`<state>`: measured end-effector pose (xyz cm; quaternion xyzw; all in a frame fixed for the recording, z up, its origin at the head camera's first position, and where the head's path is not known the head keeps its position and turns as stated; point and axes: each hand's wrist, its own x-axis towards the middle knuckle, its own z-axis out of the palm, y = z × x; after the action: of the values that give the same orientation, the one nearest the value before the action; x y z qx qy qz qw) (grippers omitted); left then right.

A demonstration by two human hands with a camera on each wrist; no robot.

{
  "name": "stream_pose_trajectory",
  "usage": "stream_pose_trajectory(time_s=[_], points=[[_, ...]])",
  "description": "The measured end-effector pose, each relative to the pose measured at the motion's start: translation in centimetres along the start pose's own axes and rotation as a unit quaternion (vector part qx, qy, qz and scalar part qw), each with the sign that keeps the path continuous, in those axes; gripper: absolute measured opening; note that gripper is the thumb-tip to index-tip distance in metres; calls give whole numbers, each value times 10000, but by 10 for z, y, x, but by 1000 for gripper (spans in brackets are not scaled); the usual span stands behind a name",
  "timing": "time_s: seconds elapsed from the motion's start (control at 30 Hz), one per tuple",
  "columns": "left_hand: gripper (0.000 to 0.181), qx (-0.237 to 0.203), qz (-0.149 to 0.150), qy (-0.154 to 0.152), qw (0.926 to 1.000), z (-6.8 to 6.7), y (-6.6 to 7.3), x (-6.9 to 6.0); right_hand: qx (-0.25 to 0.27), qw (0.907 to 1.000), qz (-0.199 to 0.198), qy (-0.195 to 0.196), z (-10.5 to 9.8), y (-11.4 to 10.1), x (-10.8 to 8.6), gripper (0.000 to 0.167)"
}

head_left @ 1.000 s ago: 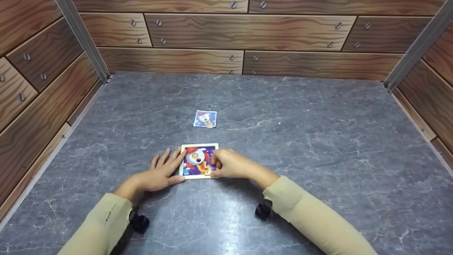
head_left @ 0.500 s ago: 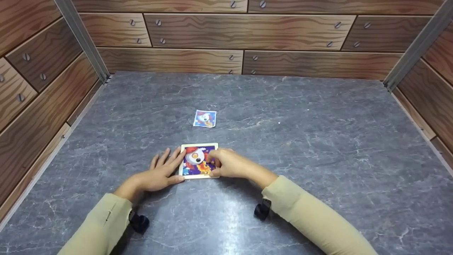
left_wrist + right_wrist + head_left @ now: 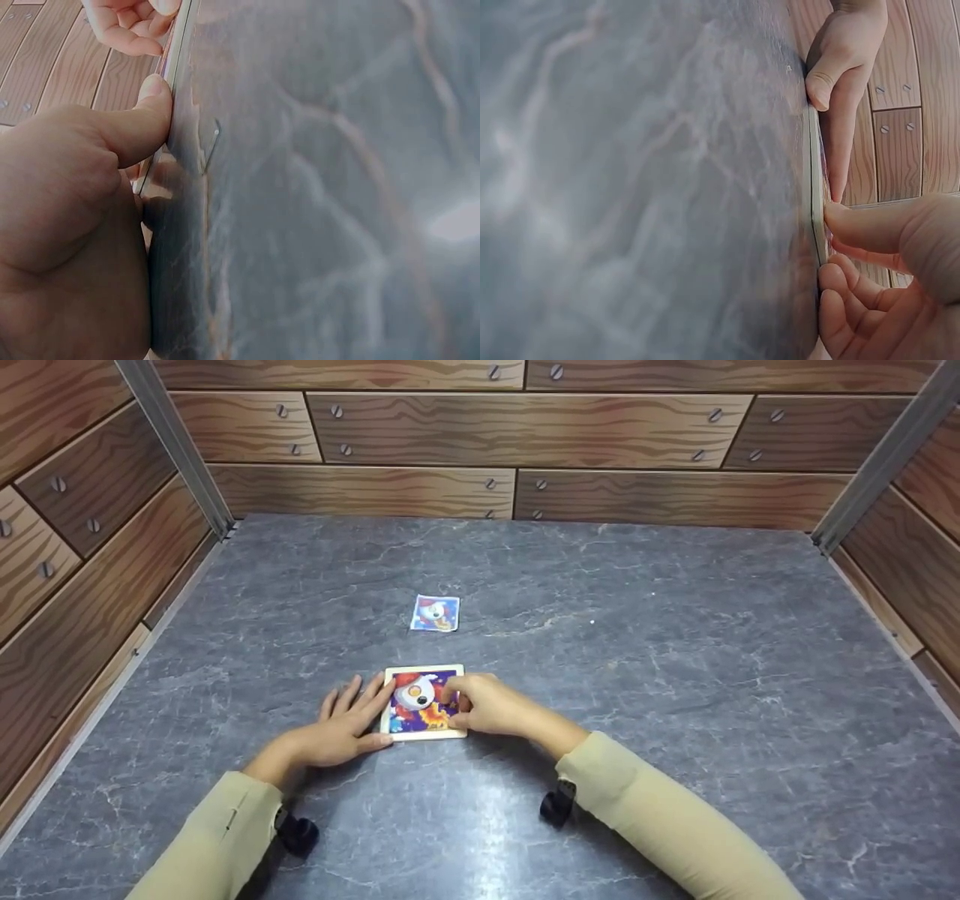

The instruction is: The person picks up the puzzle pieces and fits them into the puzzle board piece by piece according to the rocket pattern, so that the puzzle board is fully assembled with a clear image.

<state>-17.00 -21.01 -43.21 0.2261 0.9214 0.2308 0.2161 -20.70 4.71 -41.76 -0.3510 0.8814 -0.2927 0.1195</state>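
A small square picture puzzle (image 3: 414, 694) in a cream frame lies flat on the grey marbled table. Its picture shows a white and red rocket with orange flames on purple. My left hand (image 3: 334, 733) rests at its left edge, fingers spread and fingertips on the frame, thumb at the near left corner. My right hand (image 3: 487, 706) is at the right side, fingers bent, with index finger and thumb touching the picture a little apart. Whether a piece sits between them is hidden. In the right wrist view, the right thumb (image 3: 866, 227) touches the puzzle's near edge and the other fingers curl below.
A small paper card (image 3: 435, 613) with a similar rocket picture lies beyond the puzzle. Wood-patterned panels (image 3: 525, 431) wall the table at the back and both sides. A tiny white speck (image 3: 592, 622) lies to the right of the card.
My right index finger and thumb have shifted slightly over the puzzle's right side; a pale bit seen by the thumb earlier no longer shows. My left hand stays in place.
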Motion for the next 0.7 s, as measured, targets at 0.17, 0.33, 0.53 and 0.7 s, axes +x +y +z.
stream_pose_trajectory(time_s=[0.17, 0.33, 0.53, 0.7], points=[[78, 1, 17, 10, 10000, 0, 1, 0, -114, 9995, -287, -103, -2, 1, -3, 22], [78, 51, -98, -5, 9999, -3, 0, 0, -166, 9982, -436, -366, -5, 2, -9, 22], [78, 39, -67, 77, 9999, -3, 2, 0, -20, 9967, -580, -573, -14, 8, -23, 17], [79, 37, -141, 192, 9997, -4, 4, -4, 375, 9958, -418, -722, -25, 16, -43, 24]])
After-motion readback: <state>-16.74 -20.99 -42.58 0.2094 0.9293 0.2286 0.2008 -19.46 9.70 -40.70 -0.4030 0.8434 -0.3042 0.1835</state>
